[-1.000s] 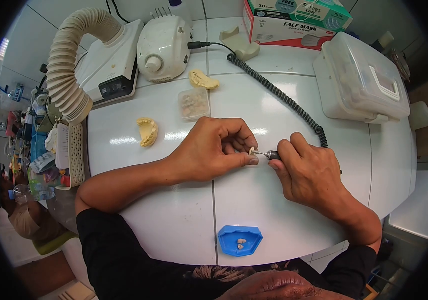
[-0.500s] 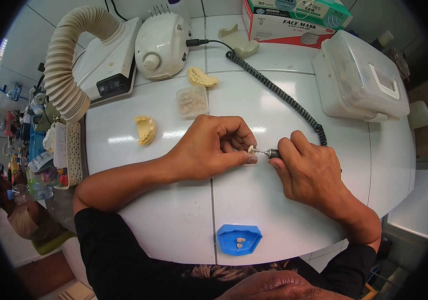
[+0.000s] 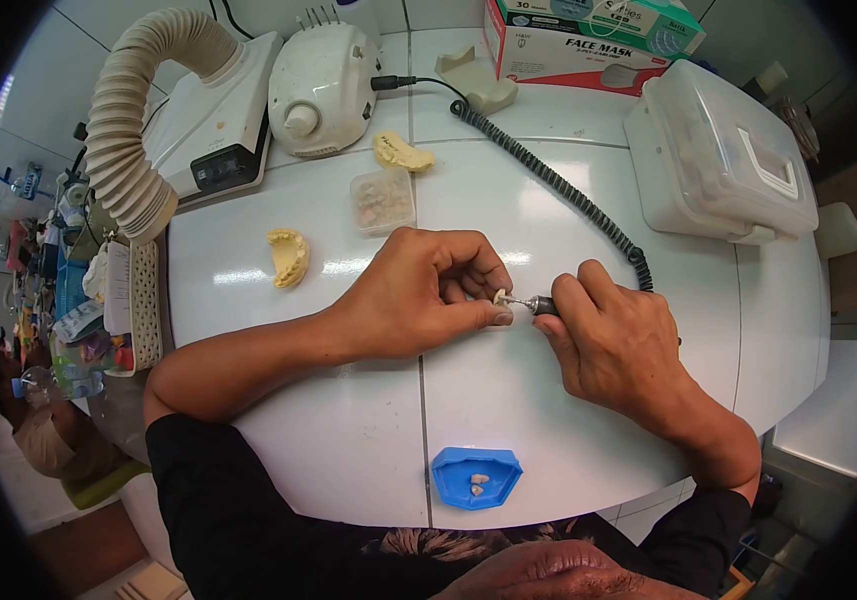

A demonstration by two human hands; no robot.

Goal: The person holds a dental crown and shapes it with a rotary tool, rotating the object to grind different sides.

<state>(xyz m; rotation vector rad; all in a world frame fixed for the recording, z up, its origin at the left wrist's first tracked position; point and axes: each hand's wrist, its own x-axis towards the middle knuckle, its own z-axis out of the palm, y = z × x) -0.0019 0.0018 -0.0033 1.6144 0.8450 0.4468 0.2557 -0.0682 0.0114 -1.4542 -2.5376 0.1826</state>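
Note:
Between the thumb and fingertips of my left hand (image 3: 429, 292) is a small off-white dental piece (image 3: 500, 297), mostly covered by the fingers. My right hand (image 3: 617, 338) grips a dark rotary handpiece (image 3: 543, 305), its metal bit pointing left and meeting the piece or nearly so. From the handpiece, a black coiled cord (image 3: 554, 178) runs up to the white drill control unit (image 3: 323, 95). Nearer my body, a blue tray (image 3: 449, 492) holds a few small tooth-coloured pieces (image 3: 479, 484). Left of my hands lies a yellow dental cast (image 3: 290, 257).
Beyond my left hand are a clear box (image 3: 384, 202) of small pieces and another yellow cast (image 3: 402, 153). A ribbed suction hose (image 3: 114, 120) arches at the left. A lidded plastic case (image 3: 724, 155) and face mask boxes (image 3: 574, 62) stand at the back right.
Both hands hold nearly the same pose, with the bit still at the small piece. The whole view has shifted very slightly.

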